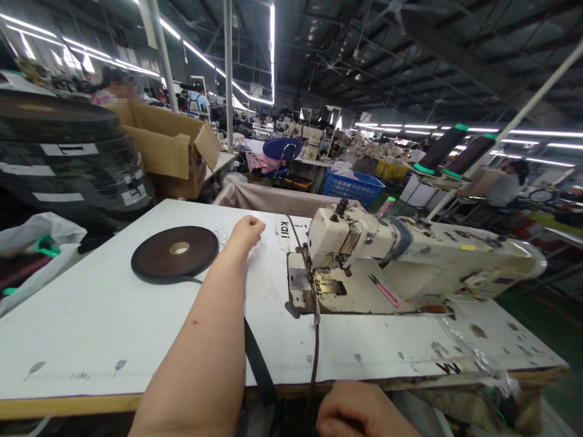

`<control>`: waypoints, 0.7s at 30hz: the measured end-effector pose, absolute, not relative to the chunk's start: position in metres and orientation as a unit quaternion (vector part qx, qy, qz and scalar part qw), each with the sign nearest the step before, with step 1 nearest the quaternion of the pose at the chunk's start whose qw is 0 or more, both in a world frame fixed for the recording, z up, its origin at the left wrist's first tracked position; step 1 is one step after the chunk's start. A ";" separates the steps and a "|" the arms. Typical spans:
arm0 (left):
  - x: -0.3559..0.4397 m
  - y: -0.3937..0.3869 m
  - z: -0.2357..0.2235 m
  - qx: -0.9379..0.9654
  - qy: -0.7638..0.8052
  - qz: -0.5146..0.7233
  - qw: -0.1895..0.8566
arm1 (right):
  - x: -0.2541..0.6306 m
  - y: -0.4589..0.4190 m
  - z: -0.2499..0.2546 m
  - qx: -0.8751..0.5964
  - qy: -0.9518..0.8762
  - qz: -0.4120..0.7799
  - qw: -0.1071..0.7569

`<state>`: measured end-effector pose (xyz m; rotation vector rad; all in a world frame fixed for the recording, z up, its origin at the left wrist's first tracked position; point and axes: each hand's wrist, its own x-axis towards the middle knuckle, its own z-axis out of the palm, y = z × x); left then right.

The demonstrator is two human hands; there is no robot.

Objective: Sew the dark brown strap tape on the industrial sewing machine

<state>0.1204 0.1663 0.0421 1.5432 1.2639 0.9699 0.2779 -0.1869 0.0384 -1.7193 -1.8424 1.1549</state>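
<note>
My left hand (248,235) reaches out over the white sewing table (104,328), its fingers curled together. What they hold, if anything, is too small to make out. Loose threads (221,235) lie beside it, and a flat roll of dark brown tape (157,255) rests to its left. At the table's front edge, my right hand (359,409) is curled closed, its grip hidden. Just left of that hand, a narrow brown strip (315,352) runs down from under the head of the sewing machine (334,233). A black band (259,361) passes beneath my left forearm and over the edge.
Pink-handled thread snips (386,292) lie on the machine bed. Two dark thread cones (439,149) stand behind the machine. Large tape rolls (68,164) and a cardboard box (159,145) are at the left. Beyond the table are a blue crate (353,187) and a chair (282,149).
</note>
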 end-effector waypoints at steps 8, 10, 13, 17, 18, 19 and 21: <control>0.141 0.143 0.037 0.841 0.410 0.113 0.335 | 0.271 -0.148 0.036 -0.779 -0.546 0.214 0.221; 0.146 0.141 0.035 0.859 0.408 0.095 0.294 | 0.270 -0.140 0.033 -0.788 -0.547 0.189 0.212; 0.150 0.140 0.035 0.877 0.404 0.088 0.246 | 0.267 -0.129 0.031 -0.794 -0.551 0.158 0.201; 0.155 0.131 0.042 0.891 0.395 0.085 0.208 | 0.269 -0.122 0.025 -0.794 -0.565 0.128 0.185; 0.155 0.128 0.045 0.893 0.394 0.082 0.200 | 0.272 -0.122 0.021 -0.792 -0.567 0.126 0.188; 0.156 0.124 0.049 0.897 0.390 0.078 0.194 | 0.275 -0.122 0.016 -0.790 -0.566 0.117 0.203; 0.158 0.116 0.055 0.901 0.388 0.068 0.181 | 0.282 -0.121 0.003 -0.783 -0.567 0.105 0.236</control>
